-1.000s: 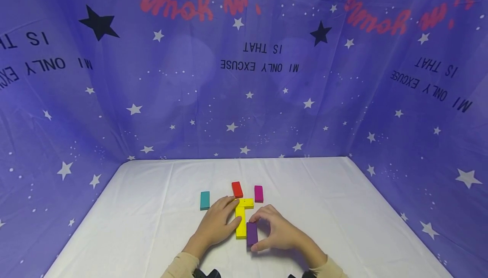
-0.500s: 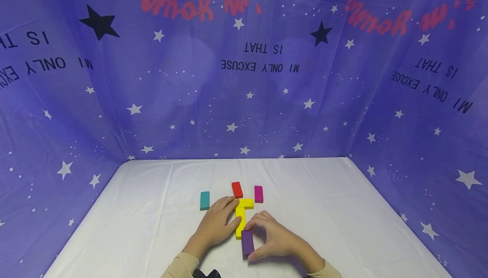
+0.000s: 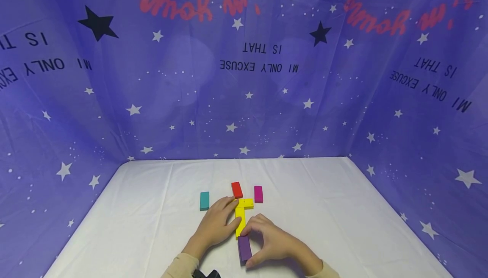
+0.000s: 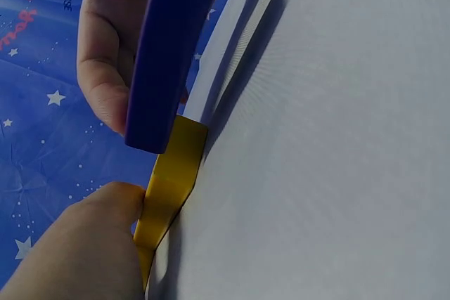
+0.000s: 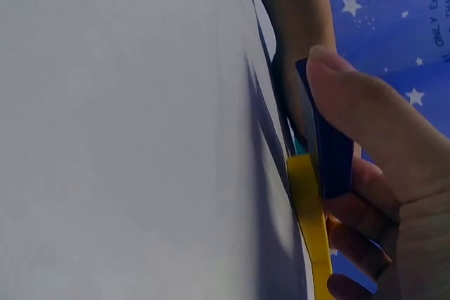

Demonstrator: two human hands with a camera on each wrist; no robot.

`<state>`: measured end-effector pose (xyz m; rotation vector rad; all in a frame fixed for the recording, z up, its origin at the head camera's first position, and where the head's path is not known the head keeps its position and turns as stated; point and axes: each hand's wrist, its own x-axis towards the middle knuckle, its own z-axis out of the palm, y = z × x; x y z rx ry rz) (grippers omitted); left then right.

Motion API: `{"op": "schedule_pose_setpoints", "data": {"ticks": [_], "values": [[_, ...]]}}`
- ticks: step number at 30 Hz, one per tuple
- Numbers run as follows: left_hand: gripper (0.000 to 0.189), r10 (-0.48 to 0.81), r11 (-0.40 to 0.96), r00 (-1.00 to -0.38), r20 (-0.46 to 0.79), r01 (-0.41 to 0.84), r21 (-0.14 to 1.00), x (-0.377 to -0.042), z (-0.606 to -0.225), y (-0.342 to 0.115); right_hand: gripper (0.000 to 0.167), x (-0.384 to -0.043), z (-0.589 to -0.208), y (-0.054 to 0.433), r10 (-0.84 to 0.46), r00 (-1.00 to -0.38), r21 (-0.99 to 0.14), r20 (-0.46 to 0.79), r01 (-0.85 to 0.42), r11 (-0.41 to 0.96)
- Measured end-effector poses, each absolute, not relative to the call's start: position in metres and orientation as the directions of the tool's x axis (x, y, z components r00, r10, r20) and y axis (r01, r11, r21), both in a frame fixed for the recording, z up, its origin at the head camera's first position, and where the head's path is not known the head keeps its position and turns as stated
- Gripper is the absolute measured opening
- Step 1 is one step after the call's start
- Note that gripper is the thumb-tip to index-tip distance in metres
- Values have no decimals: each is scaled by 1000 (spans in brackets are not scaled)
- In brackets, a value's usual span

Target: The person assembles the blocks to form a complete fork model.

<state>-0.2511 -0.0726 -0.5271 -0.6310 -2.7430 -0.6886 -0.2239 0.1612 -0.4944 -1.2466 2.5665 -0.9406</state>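
A purple rectangular block [image 3: 245,249] is pinched end to end by my right hand [image 3: 272,240], thumb at the near end and fingers at the far end. Both wrist views show the block raised off the cloth, close to the near end of a long yellow block [image 3: 239,222]. A second yellow block [image 3: 247,203] lies crosswise at that one's far end, forming a T. My left hand [image 3: 219,223] rests beside the yellow blocks, its thumb touching the long one and its fingertips at the crosswise one. In the left wrist view, the left thumb [image 4: 105,209] presses against the yellow.
Beyond the hands lie a red block [image 3: 237,190], a magenta block [image 3: 258,194] and a teal block [image 3: 204,201]. The table wears a white cloth [image 3: 324,201]. Purple star-patterned fabric [image 3: 244,108] hangs around its back and sides.
My right hand has carried the purple block toward me and slightly left, from beside the long yellow block to its near end. The left hand has stayed in place.
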Motion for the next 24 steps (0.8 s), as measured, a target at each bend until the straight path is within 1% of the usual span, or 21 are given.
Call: {"op": "schedule_pose_setpoints", "data": {"ticks": [5, 13, 20, 24], "values": [[58, 349, 790, -873, 340, 469, 395, -251, -526, -72, 58, -222, -492, 159, -753, -645, -572, 132, -670, 474], [57, 352, 790, -873, 338, 471, 393, -251, -526, -72, 60, -220, -494, 158, -756, -635, -531, 157, -700, 478], [57, 350, 794, -878, 326, 462, 394, -250, -526, -73, 60, -221, -496, 158, -761, -633, -531, 142, -698, 481], [57, 351, 792, -878, 325, 463, 397, -250, -527, -73, 60, -222, -497, 158, -769, -623, -510, 143, -713, 482]]}}
